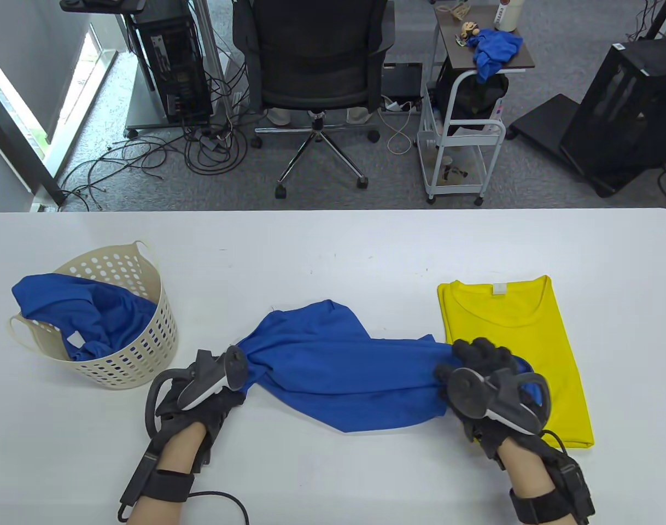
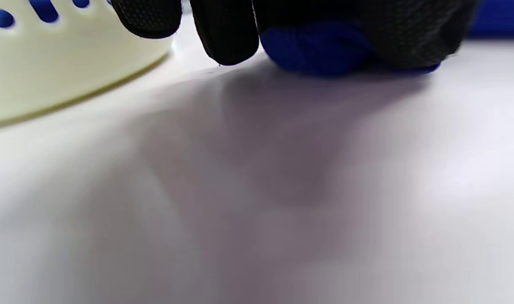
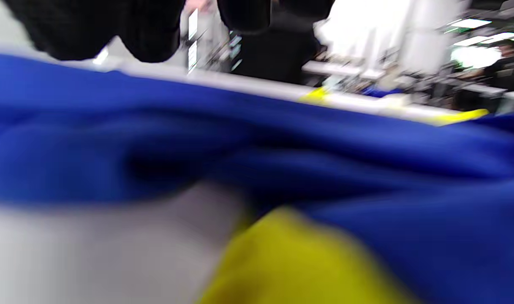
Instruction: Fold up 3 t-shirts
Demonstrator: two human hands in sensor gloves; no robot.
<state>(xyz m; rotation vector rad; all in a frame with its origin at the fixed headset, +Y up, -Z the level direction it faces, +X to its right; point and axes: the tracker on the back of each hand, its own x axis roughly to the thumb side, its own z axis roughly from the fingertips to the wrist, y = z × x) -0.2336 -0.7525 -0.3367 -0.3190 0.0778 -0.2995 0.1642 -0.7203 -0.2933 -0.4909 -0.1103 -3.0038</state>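
The blue t-shirt lies bunched on the surface, its long axis running sideways, just left of the folded yellow t-shirt. The left hand and right hand each grip 1 end, equally near.

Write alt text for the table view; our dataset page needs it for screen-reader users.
Two gloved hands, left hand and right hand, grip opposite ends of a bunched blue t-shirt on a white table. A folded yellow t-shirt lies to the right, and a cream perforated basket holding another blue shirt stands to the left.
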